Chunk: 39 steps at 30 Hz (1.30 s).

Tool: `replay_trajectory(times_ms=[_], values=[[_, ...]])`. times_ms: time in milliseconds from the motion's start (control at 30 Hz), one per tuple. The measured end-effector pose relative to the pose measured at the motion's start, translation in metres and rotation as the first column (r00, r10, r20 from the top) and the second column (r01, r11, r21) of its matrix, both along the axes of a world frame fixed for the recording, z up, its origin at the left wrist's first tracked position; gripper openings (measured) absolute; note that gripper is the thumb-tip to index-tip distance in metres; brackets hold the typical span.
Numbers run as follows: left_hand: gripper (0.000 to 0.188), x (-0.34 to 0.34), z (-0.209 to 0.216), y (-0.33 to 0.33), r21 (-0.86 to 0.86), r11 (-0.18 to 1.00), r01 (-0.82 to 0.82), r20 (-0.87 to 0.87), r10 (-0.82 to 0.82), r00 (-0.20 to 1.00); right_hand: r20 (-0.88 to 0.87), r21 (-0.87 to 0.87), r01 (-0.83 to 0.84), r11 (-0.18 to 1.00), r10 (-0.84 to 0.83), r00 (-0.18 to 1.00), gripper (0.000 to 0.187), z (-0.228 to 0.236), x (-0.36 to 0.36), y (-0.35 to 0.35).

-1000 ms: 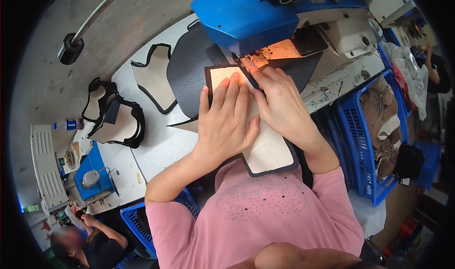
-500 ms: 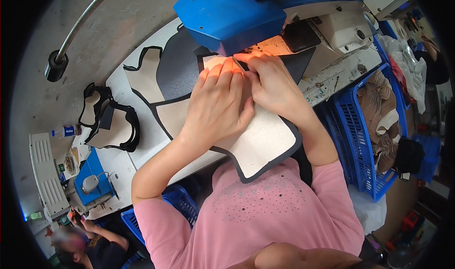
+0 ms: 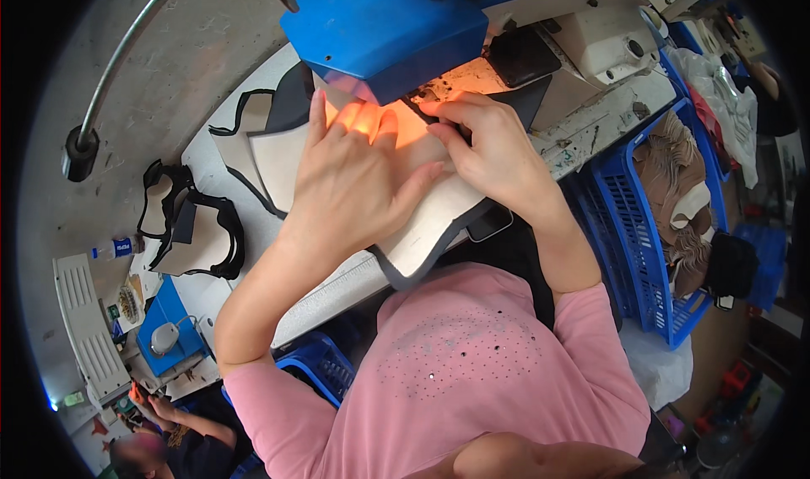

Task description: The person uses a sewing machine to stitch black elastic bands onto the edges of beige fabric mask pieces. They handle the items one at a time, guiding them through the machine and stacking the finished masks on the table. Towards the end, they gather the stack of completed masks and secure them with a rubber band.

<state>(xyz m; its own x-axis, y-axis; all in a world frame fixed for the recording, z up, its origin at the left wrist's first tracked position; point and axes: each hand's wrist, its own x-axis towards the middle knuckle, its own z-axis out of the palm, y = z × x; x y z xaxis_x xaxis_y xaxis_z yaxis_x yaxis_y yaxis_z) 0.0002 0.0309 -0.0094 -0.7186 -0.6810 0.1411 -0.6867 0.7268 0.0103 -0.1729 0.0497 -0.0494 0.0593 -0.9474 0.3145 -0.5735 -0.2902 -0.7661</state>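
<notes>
A cream panel (image 3: 422,234) with dark edging lies on the pale worktable, its far part under the blue machine head (image 3: 380,40), where orange light falls. My left hand (image 3: 346,175) rests flat on the panel, fingers spread toward the machine and thumb apart. On the right, my right hand (image 3: 489,146) has its fingers curled, thumb and index finger close together at the panel's dark edge. The exact contact at those fingertips is partly hidden. Beneath and left of the panel lie other cream pieces with black edging (image 3: 236,158).
More black-edged pieces (image 3: 198,226) lie at the table's left. A blue basket (image 3: 645,251) of brown pieces stands right. A dark phone-like object (image 3: 523,57) is beside the machine. A metal lamp arm (image 3: 135,40) hangs at upper left. Another person (image 3: 181,441) sits at lower left.
The cream panel has turned and moved left and away from me. My left hand has shifted left with its fingers spreading; the right thumb and index finger have separated slightly.
</notes>
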Motion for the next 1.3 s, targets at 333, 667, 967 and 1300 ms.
replay_trajectory(times_ms=[333, 667, 967, 1300], values=[[0.028, 0.009, -0.015, -0.013, 0.022, 1.000, -0.022, -0.173, 0.025, 0.985, 0.046, -0.098, 0.006, 0.995, -0.001, 0.999, 0.018, -0.005, 0.003, 0.000], [0.030, 0.028, -0.014, -0.047, 0.045, 0.995, 0.094, -0.197, -0.083, 0.977, 0.013, -0.153, 0.031, 0.988, -0.029, 0.999, 0.015, -0.005, -0.003, 0.007], [0.024, 0.013, -0.014, -0.011, -0.006, 0.999, -0.044, -0.168, 0.042, 0.985, -0.023, -0.151, 0.020, 0.988, -0.023, 0.999, 0.013, -0.005, -0.008, 0.016], [0.033, 0.003, -0.006, 0.012, 0.248, 0.969, -0.018, -0.184, 0.066, 0.981, 0.005, -0.174, -0.048, 0.984, 0.050, 0.999, 0.012, -0.008, 0.000, 0.014]])
